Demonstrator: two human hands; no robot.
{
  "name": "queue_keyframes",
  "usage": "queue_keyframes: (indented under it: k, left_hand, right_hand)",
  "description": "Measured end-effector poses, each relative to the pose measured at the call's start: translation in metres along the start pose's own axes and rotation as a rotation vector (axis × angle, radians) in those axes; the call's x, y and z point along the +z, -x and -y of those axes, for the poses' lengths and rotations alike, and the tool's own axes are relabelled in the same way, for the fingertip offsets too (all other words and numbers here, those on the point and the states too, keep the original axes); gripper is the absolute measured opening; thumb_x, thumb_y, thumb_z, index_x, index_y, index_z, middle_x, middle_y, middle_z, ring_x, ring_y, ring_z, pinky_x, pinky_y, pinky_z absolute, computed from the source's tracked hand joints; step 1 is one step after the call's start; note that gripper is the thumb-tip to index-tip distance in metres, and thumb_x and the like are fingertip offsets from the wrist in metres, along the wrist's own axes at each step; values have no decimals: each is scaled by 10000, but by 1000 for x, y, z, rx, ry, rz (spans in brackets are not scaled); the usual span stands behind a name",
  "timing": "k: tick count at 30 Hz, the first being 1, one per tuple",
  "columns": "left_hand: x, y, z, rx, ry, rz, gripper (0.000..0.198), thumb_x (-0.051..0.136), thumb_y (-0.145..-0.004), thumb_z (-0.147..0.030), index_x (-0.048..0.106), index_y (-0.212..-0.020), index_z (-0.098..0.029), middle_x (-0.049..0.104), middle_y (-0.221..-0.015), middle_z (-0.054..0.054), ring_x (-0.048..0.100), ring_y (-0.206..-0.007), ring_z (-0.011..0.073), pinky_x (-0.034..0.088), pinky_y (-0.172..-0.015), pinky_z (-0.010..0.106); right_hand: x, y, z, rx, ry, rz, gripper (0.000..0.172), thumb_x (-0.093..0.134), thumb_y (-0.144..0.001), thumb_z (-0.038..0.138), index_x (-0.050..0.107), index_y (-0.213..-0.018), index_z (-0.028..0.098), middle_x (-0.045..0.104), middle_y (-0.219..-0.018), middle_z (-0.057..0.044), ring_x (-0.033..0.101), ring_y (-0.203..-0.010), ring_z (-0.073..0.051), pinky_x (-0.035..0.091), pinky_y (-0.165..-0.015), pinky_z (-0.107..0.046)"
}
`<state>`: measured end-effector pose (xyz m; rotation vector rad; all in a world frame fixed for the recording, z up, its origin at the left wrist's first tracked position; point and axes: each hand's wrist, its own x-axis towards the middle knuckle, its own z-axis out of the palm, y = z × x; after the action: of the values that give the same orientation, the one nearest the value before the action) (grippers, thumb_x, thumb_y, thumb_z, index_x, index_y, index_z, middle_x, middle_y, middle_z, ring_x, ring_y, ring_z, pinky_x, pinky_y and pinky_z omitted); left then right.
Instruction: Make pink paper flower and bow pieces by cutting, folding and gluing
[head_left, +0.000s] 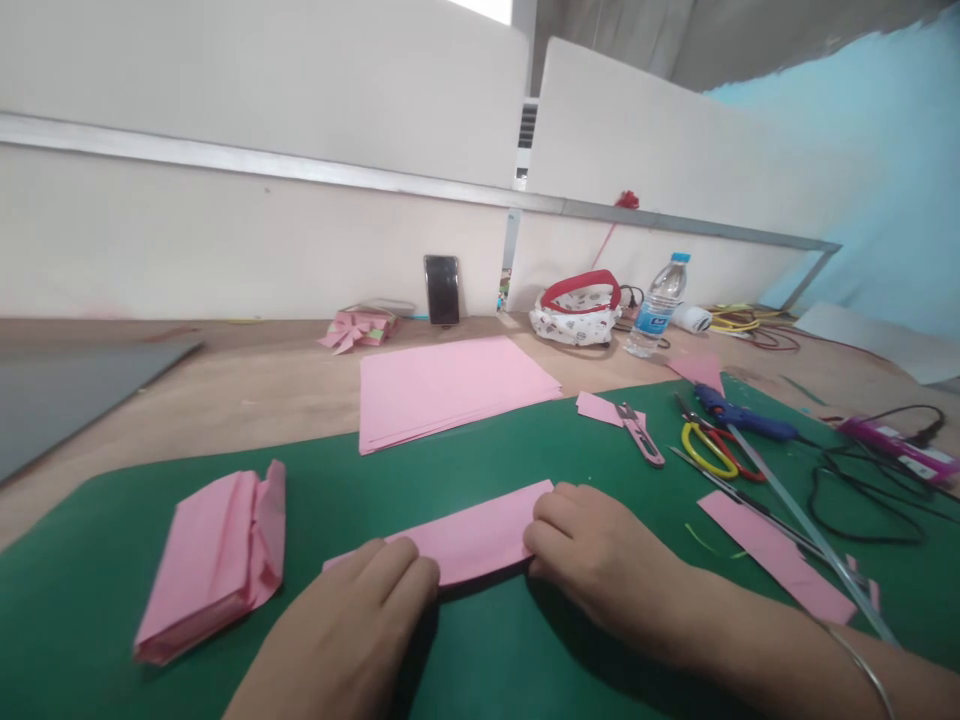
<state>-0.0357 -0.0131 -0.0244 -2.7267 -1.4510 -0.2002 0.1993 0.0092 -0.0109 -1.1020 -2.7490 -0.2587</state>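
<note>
Grasped by the left hand (360,620) at nine o'clock and the right hand (592,545) at three, the pink strip (480,540) stretches over the green mat (330,500); the paper stack (454,390) lies at its twelve o'clock; the folded packet (202,560), at nine.

A brown surface (262,380) carries a green mat (322,505) along its near side. A stack of pink sheets (454,390) overlaps the mat's far edge. Farther back stand a phone (442,290), a patterned pouch (576,322) and a water bottle (656,310); a gray board (67,390) lies at the left, yellow cables (735,322) at the right.
</note>
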Motion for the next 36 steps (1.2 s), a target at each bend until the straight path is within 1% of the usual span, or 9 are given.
queue_keyframes:
  k: [4, 7, 9, 12, 15, 19, 24, 28, 36]
  left_hand:
    - [1, 0, 8, -19, 78, 42, 236, 380, -862, -139, 592, -809, -228, 591, -801, 17, 558, -708, 213, 428, -648, 380]
    - [3, 1, 12, -28, 109, 59, 256, 350, -883, -204, 586, -786, -225, 582, -775, 14, 554, -683, 212, 424, -634, 382]
    - [2, 0, 15, -68, 111, 67, 266, 334, -886, -221, 581, -790, -220, 578, -771, 18, 556, -683, 217, 418, -627, 381]
    - [-5, -2, 16, -153, 151, 130, 273, 313, -890, -230, 569, -796, -214, 582, -794, 25, 572, -706, 217, 417, -633, 373]
    - [-14, -5, 16, -200, 202, 201, 313, 277, -912, -301, 555, -802, -208, 591, -821, 35, 585, -738, 220, 424, -663, 381]
    - [-20, -9, 12, -257, 175, 242, 354, 228, -921, -334, 532, -799, -200, 597, -805, 49, 591, -753, 242, 426, -668, 398]
    - [-20, -9, 11, -288, 174, 226, 333, 251, -910, -340, 508, -746, -208, 604, -772, 45, 595, -726, 241, 430, -651, 393]
    - [-22, -8, 12, -303, 217, 204, 304, 284, -900, -353, 503, -745, -210, 621, -768, 40, 603, -711, 229, 427, -627, 361]
    - [-23, -7, 12, -362, 165, 237, 282, 277, -890, -356, 459, -721, -222, 619, -703, 17, 607, -650, 215, 372, -547, 307]
  right_hand:
    - [2, -3, -1, 14, -19, 16, 162, 481, -883, 104, 536, -741, 159, 553, -772, -32, 404, -710, -159, 267, -609, -285]
    - [1, -5, -5, 80, -97, 77, 144, 481, -889, 145, 540, -758, 162, 569, -781, -25, 428, -712, -152, 281, -609, -276]
    - [-1, -7, -7, 140, -136, 109, 145, 486, -893, 188, 544, -762, 163, 580, -776, -23, 447, -702, -151, 290, -607, -273]
    - [-3, -9, -8, 232, -157, 135, 170, 493, -895, 226, 549, -748, 162, 589, -762, -25, 470, -688, -156, 300, -602, -273]
    - [-4, -11, -8, 293, -192, 148, 186, 495, -901, 242, 555, -744, 162, 595, -760, -24, 489, -690, -154, 311, -606, -267]
    - [-4, -12, -9, 346, -232, 151, 184, 537, -887, 282, 563, -750, 161, 600, -765, -20, 504, -689, -146, 322, -615, -259]
    - [-4, -14, -10, 384, -272, 123, 203, 590, -858, 330, 565, -741, 166, 599, -744, -2, 504, -679, -134, 322, -615, -248]
    - [-4, -14, -10, 400, -293, 115, 203, 608, -846, 320, 561, -720, 167, 592, -724, 8, 488, -660, -126, 314, -602, -242]
    - [-4, -15, -10, 431, -304, 106, 202, 650, -814, 302, 558, -705, 159, 578, -705, 7, 477, -653, -125, 303, -582, -231]
